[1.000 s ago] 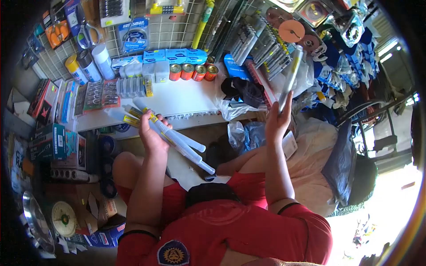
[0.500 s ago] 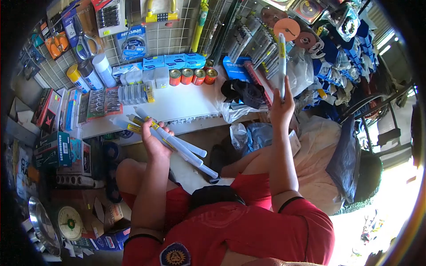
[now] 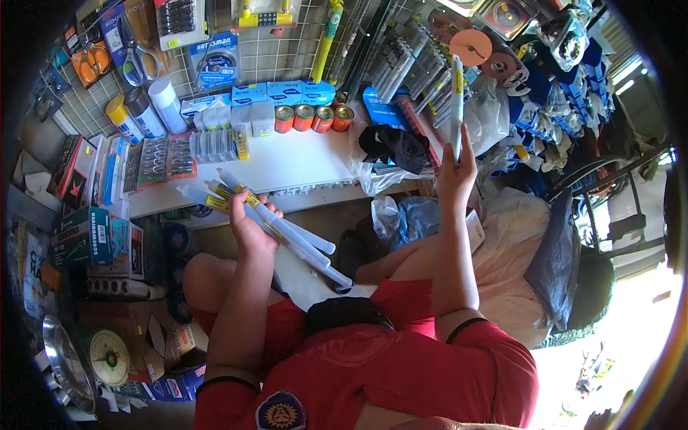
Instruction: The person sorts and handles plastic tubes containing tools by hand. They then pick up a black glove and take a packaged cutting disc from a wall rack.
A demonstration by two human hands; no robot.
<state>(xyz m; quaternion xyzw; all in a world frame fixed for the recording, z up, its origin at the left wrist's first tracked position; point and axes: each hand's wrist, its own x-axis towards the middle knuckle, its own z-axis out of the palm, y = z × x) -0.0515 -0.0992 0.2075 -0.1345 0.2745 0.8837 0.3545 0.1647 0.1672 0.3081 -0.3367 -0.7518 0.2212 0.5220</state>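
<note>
Several pale translucent tubes with yellow labels (image 3: 301,246) are wrapped in the fingers of my left hand (image 3: 252,223). They slant from upper left to lower right, over the front of the white shelf (image 3: 315,154) and my lap. My right hand (image 3: 457,168) grips one similar slim tube (image 3: 457,93) near its lower end and holds it almost upright. That tube's top is by a round orange disc (image 3: 470,47), in front of the hanging packs (image 3: 423,72); whether it touches them I cannot tell.
Small orange-red cans (image 3: 303,117), blue boxes (image 3: 284,92) and spray cans (image 3: 167,104) line the shelf's back. A black cloth item (image 3: 394,149) lies at its right end. Boxes (image 3: 82,236) and a dial scale (image 3: 110,357) stand left. Plastic bags (image 3: 408,218) lie below the shelf.
My right hand has shifted slightly right, and its tube has turned from a slant to nearly upright. My left hand still grips the bunch, now slightly lower.
</note>
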